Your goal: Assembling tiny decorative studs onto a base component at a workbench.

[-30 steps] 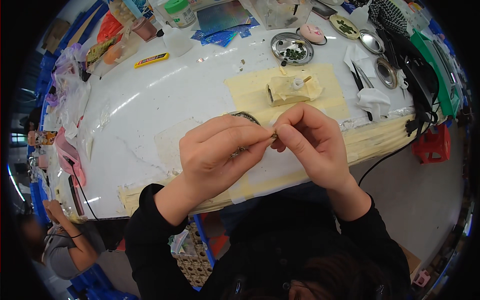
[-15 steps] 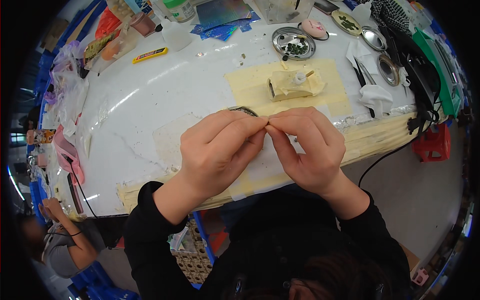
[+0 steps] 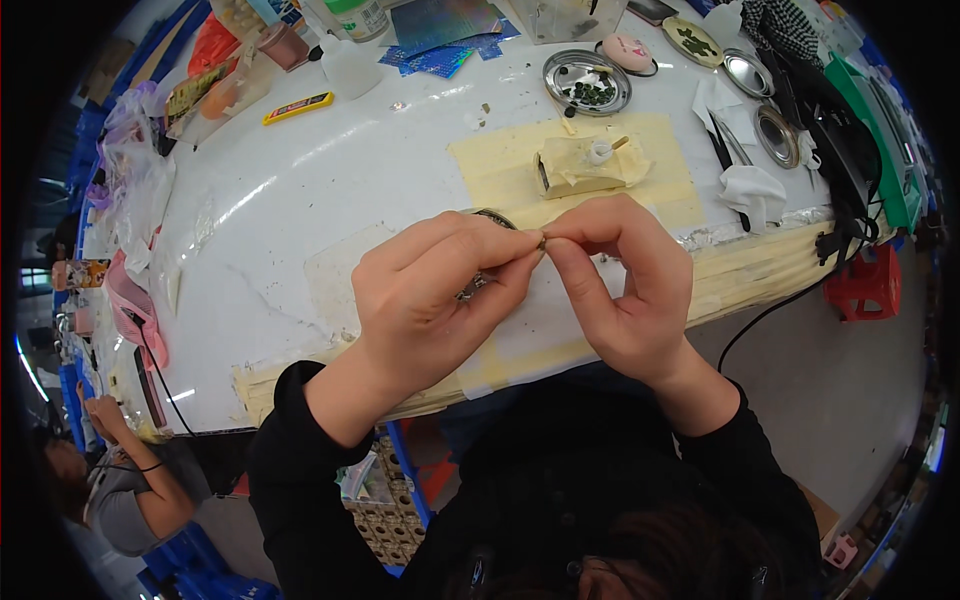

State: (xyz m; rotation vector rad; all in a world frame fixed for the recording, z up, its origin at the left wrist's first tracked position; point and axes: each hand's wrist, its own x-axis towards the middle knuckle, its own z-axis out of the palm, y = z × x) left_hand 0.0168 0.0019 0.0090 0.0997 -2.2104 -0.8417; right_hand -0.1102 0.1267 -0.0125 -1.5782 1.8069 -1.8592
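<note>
My left hand (image 3: 425,290) and my right hand (image 3: 630,290) meet fingertip to fingertip above the near part of the white table. Between them, the thumb and index finger of each hand pinch a tiny greenish-brown piece (image 3: 543,242), too small to name. Behind my left hand lies a round metal dish (image 3: 495,216), mostly covered by my fingers. Just beyond my hands stands a small block wrapped in cream tape (image 3: 575,178), with a little white cup (image 3: 600,151) and a short stick on top.
A steel dish (image 3: 625,95) holding small dark green pieces stands farther back. Tweezers (image 3: 738,142) and white tissue (image 3: 752,190) lie at the right. A yellow cutter (image 3: 298,108) lies at far left. Another person's hand (image 3: 103,412) shows at the left edge.
My right fingers have drawn slightly apart from my left ones and lifted a little. The tiny piece between them now shows, and more of the thing under my left hand is visible.
</note>
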